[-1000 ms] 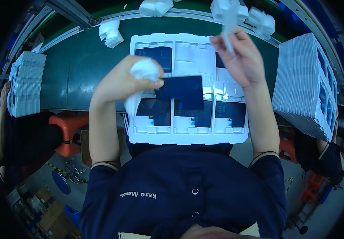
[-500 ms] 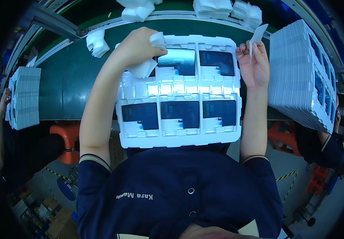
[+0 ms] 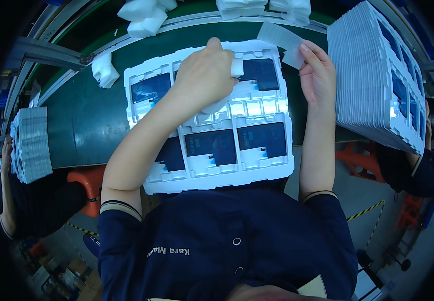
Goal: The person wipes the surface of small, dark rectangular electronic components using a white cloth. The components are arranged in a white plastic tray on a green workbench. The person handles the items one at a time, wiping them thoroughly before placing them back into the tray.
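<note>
A white moulded plastic tray [image 3: 218,176] lies in front of me, holding several dark, flat L-shaped pieces with small blue-tipped tabs, such as the one at its top right [image 3: 260,73]. My left hand [image 3: 206,70] is closed around a folded white wipe [image 3: 237,67] over the upper middle pocket, hiding most of the piece there. Beyond the tray's right corner, my right hand [image 3: 318,70] pinches a thin, pale translucent film strip [image 3: 280,40] between thumb and fingers. The top left piece [image 3: 150,89] has a shiny, streaked surface.
A tall stack of filled white trays [image 3: 360,75] stands at the right, a smaller stack [image 3: 32,143] at the left. White wipe bundles [image 3: 105,70] lie along the metal rail behind the green work surface [image 3: 89,113]. Other people sit on both sides.
My left hand has moved right across the tray's upper row with the wipe. The film strip in my right hand has turned from edge-on to broadside, leaning left. The view has shifted slightly.
</note>
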The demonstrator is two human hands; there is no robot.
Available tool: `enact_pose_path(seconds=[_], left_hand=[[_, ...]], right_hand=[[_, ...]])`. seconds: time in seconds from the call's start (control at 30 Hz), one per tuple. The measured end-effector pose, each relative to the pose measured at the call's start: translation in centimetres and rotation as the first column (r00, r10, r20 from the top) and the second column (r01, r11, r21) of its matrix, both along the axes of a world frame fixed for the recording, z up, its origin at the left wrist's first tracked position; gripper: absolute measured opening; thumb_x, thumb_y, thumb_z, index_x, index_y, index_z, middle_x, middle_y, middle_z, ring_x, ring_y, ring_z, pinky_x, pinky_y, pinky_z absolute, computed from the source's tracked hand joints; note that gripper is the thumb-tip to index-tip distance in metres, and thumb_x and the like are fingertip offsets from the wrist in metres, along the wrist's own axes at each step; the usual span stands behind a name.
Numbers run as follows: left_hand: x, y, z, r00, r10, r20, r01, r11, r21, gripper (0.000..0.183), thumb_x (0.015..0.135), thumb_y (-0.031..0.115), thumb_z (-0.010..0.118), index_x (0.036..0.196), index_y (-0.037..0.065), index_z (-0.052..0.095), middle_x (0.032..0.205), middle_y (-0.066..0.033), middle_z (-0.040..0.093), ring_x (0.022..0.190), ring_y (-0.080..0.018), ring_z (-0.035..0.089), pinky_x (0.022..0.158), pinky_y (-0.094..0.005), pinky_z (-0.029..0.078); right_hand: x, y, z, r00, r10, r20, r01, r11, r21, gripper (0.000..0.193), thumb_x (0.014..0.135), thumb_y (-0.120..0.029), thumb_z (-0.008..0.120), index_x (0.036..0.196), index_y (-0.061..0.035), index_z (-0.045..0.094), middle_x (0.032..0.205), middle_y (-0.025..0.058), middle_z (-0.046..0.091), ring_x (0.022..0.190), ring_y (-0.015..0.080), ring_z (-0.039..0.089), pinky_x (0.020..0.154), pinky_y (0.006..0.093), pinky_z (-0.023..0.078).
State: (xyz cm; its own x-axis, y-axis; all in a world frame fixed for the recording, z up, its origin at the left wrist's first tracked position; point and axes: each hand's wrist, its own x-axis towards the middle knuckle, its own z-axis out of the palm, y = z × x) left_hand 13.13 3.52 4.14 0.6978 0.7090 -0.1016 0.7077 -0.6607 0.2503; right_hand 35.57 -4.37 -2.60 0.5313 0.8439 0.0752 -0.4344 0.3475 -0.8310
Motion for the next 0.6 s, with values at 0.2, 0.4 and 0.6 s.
enact_pose_path(seconds=[0.2,0.4,0.6], left_hand=[[-0.8,1.2,0.1,0.966,-0.132,0.222,0.172,0.97,-0.174,0.026,0.072,0.018,0.075,0.091,0.002,0.066,0.098,-0.0156,0.056,0.088,-0.0327,0.06,0.078,-0.0376,0.048],[-5.5,-1.2,3.2,0.892,-0.175,0.417,0.298,0.921,-0.251,0.016,0.069,0.007,0.075,0.078,0.002,0.062,0.091,-0.0118,0.053,0.081,-0.0297,0.057,0.073,-0.036,0.046],[-7.0,-2.1,2.6,0.887,-0.137,0.441,0.34,0.839,-0.424,0.018,0.069,0.003,0.074,0.081,0.002,0.06,0.094,-0.0079,0.056,0.084,-0.0245,0.058,0.074,-0.0328,0.046]], right_hand=[[-0.5,0.9,-0.3,0.989,-0.049,0.14,0.061,0.994,-0.086,0.022,0.084,-0.001,0.069,0.105,0.0011,0.064,0.093,0.007,0.067,0.084,0.0112,0.064,0.077,0.0219,0.05],[-5.0,0.3,-0.2,0.494,0.064,0.867,0.235,0.95,-0.204,0.025,0.074,-0.009,0.076,0.098,-0.0045,0.069,0.083,-0.0004,0.062,0.073,0.0083,0.049,0.066,0.0221,0.043],[-5.6,0.0,0.6,0.266,0.07,0.961,0.29,0.945,-0.149,0.031,0.071,-0.007,0.07,0.102,-0.0075,0.066,0.092,0.0074,0.059,0.092,0.0252,0.052,0.081,0.0345,0.044]])
